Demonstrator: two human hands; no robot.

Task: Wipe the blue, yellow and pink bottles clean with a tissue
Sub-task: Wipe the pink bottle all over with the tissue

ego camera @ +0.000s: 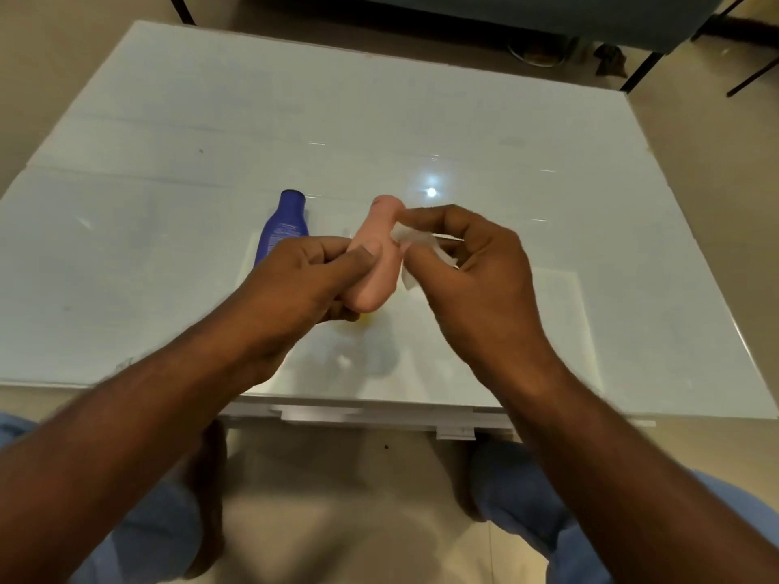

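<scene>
1. At the bottom of the frame, two bare forearms reach up from the lower corners, above blue-trousered knees (522, 491) and a beige floor.
2. The left hand (295, 280), just left of centre, grips the pink bottle (373, 271) around its lower body: the thumb lies across the near face, and the other fingers curl behind it, so the bottle is held up off the glass table (147, 246) and tilted, with its cap pointing away toward the upper centre.
3. A small patch of yellow (366, 319) shows just under the pink bottle's base; too little shows to tell what it is.
4. The right hand (476, 267), just right of centre, pinches a white tissue (415, 242) between thumb and fingertips. The tissue is pressed against the right side of the pink bottle, near its neck.
5. Further back and left of the hands, the blue bottle (283, 225) lies on the table, cap away, its lower end hidden behind the left hand's knuckles.
</scene>
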